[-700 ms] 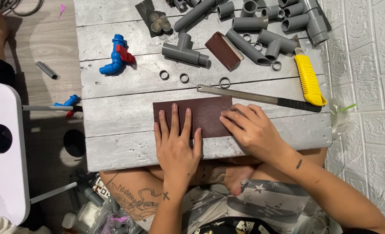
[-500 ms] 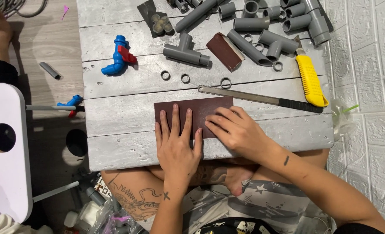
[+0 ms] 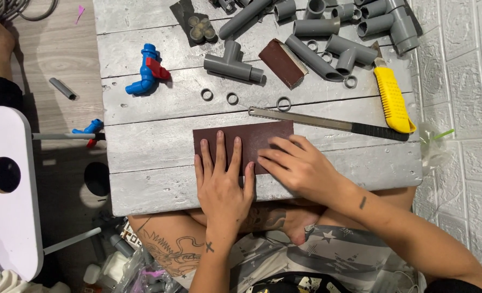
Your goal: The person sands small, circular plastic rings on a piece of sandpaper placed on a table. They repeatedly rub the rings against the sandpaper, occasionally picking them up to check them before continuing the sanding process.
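A dark brown sheet of sandpaper [image 3: 252, 138] lies flat on the grey plank desk [image 3: 143, 163], near its front edge and about midway across. Both hands rest on top of it. The left hand [image 3: 222, 182] lies palm down with fingers spread, pressing the sheet's left and middle part; its grip is released, closing on nothing. The right hand [image 3: 298, 168] lies beside it, almost touching, with its fingers [image 3: 273, 154] laid flat on the sheet's right part; this grip too is slack and open, only pressing.

The hands cover most of the sheet's near edge and its lower right corner, so its full outline cannot be made out. Whether anything lies under the palms cannot be told.

The sheet is a rectangle whose long axis runs left to right, parallel to the planks. Just behind it a long flat metal file [image 3: 328, 123] with a dark handle lies nearly parallel, slanting slightly toward the right, close to the sheet's far right corner. A yellow utility knife [image 3: 393, 100] lies beyond the file's handle end. Three small grey rings [image 3: 231, 98] sit behind the sheet, and farther back are grey pipe fittings [image 3: 328, 49], a sanding block [image 3: 282, 63] and a blue valve with a red handle [image 3: 146, 70].
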